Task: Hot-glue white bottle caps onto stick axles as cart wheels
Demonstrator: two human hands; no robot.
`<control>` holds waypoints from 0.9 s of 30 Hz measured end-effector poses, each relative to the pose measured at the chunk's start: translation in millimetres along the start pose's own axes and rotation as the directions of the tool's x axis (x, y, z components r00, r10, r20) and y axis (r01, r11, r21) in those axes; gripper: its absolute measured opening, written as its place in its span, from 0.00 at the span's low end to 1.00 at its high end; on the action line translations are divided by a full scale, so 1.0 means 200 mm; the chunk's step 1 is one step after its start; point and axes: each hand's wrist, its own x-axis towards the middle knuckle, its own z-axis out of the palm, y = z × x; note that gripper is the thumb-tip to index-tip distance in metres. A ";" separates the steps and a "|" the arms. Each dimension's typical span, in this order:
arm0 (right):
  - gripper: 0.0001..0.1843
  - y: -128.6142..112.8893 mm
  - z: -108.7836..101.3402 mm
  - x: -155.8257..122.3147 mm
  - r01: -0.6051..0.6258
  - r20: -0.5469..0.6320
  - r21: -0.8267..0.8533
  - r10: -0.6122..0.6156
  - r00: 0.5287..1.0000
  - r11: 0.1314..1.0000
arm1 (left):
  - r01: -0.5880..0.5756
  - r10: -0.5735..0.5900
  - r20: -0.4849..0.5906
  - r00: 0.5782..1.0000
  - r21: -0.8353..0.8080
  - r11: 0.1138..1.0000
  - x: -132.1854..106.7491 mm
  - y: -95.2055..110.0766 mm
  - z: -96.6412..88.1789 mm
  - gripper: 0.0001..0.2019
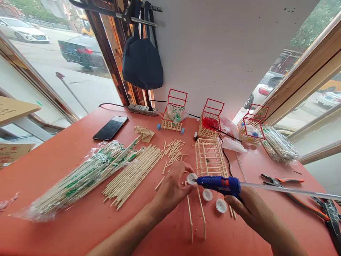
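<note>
My left hand (173, 185) pinches a white bottle cap (191, 178) by its rim, with the hollow side showing. In my right hand (249, 204) is a blue hot glue gun (218, 183), a long clear glue stick (287, 190) poking out of its back. The nozzle tip is at the cap's middle; whether it touches I cannot tell. Two more white caps, one nearer (221, 206) and one farther (207, 195), lie on the table below the gun. Two thin jointed sticks (204, 217) lie under my hands. Behind the gun stands a cage-like stick frame (210, 154).
Loose bamboo sticks (133, 174) and a plastic-wrapped bundle (80, 174) lie left, cut pieces (174, 151) in the middle. Small stick carts with red handles (173, 117) stand at the back. Pliers (290, 193) lie right, a phone (111, 128) back left. The gun's black cord (227, 160) runs behind.
</note>
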 end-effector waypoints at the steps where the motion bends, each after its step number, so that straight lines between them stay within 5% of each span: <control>1: 0.34 0.00 0.00 0.00 -0.001 0.003 0.000 0.001 1.000 1.000 | 0.001 -0.001 0.001 1.000 0.000 1.000 0.00 0.00 0.00 0.13; 27: 0.34 0.00 -0.01 0.00 -0.039 0.042 -0.012 0.040 0.998 0.999 | -0.004 0.004 0.032 0.999 0.002 1.000 0.00 -0.01 0.00 0.12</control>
